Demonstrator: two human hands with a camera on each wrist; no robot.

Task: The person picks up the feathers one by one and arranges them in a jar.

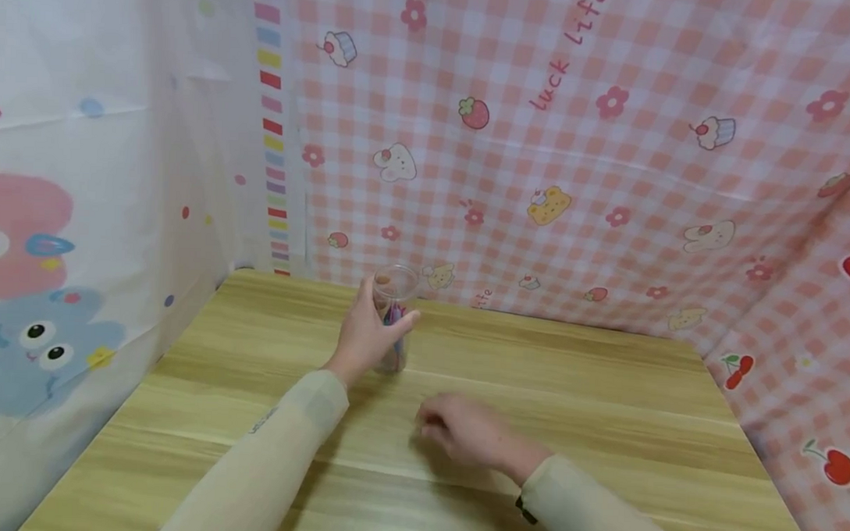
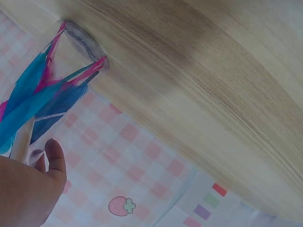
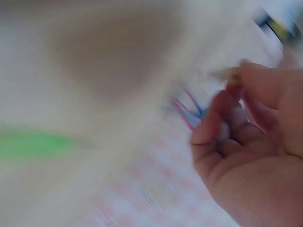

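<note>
A tall clear cup (image 1: 396,282) stands near the back of the tabletop with several blue and pink feathers (image 2: 35,97) inside, their thin ends pointing down. My left hand (image 1: 369,334) grips the cup from the left, thumb on the near side and fingers round the back. To the lower right, over the wood, is my right hand (image 1: 464,431), blurred, its fingers curled and thumb meeting the index finger. A small pale tip (image 3: 225,74) shows at that pinch; I cannot tell whether it is a held thing. A blurred green shape (image 3: 40,143) with a pale pointed end appears in the right wrist view.
The wood-grain table (image 1: 589,396) ends at the back against a pink checked cloth (image 1: 541,160). A white cartoon cloth (image 1: 118,208) hangs on the left, and another pink checked cloth (image 1: 815,373) runs along the right side.
</note>
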